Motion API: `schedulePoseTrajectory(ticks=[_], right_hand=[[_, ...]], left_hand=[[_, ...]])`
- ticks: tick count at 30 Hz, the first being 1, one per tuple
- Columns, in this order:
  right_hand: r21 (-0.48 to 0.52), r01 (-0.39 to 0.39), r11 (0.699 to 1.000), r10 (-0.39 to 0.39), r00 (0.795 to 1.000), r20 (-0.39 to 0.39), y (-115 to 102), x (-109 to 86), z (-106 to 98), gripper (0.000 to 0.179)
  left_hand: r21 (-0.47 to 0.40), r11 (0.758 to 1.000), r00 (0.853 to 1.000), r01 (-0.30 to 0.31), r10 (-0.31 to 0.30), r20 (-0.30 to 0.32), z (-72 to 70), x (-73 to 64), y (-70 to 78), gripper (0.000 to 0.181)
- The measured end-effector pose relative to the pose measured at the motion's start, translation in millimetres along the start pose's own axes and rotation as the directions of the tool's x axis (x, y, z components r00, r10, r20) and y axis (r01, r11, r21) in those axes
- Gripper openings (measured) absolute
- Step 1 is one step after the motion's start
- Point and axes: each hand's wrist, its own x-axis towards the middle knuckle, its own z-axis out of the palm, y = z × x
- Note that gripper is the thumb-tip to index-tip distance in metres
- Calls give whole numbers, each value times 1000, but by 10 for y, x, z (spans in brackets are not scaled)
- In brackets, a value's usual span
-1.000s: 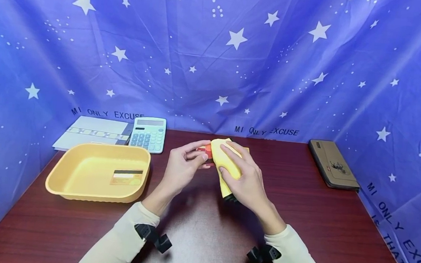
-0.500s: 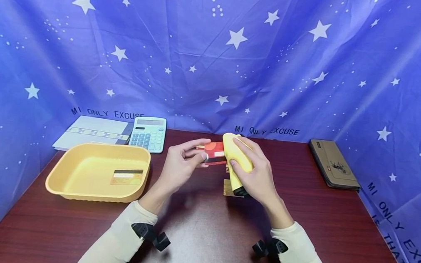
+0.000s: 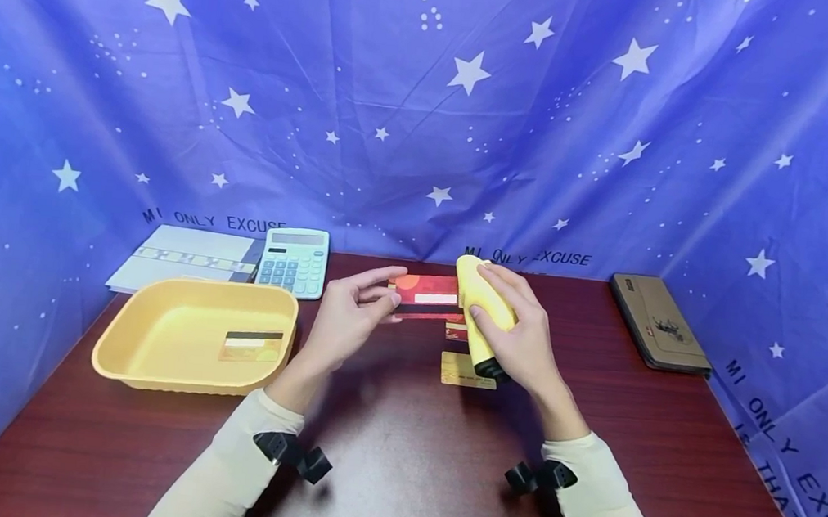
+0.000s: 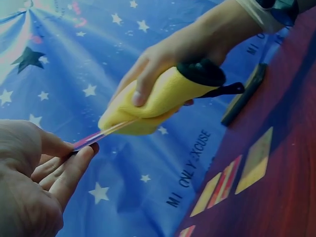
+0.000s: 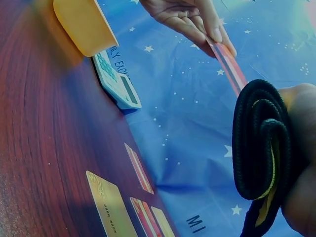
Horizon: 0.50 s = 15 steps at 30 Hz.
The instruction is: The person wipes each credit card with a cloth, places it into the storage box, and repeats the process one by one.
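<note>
My left hand (image 3: pixel 350 314) pinches the left end of a red bank card (image 3: pixel 422 292) between thumb and fingers, with its black stripe and white strip showing. A folded yellow cloth (image 3: pixel 481 314) is in my right hand (image 3: pixel 523 330), wrapped over the card's right end. In the left wrist view the card's far end goes into the fold of the cloth (image 4: pixel 143 106). The cloth's rolled black edge (image 5: pixel 259 138) faces the right wrist camera. On the table below lie a gold card (image 3: pixel 462 369) and a red card (image 3: pixel 455 330), partly hidden by the cloth.
A yellow basket (image 3: pixel 152 379) at left holds an orange card (image 3: pixel 251 348). Behind it are a calculator (image 3: pixel 293 264) and a white-grey flat item (image 3: pixel 185 251). A brown zipped case (image 3: pixel 655 325) lies far right. A starry blue curtain (image 3: pixel 400 85) encloses the table.
My right hand and the cloth have slid right along the red card, uncovering more of it. Cards on the table have come into sight. My left hand has barely moved.
</note>
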Motion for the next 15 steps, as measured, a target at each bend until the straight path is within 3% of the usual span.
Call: schedulePoseTrajectory(ticks=[6, 15], right_hand=[[1, -17, 1000, 17, 1000, -9, -1, 12, -26, 55], [-2, -25, 1000, 25, 1000, -2, 5, 5, -54, 55]], left_hand=[[-9, 1000, 1000, -1, 1, -11, -164, 22, 137, 40], [179, 984, 1000, 14, -16, 10, -695, -43, 335, 40]])
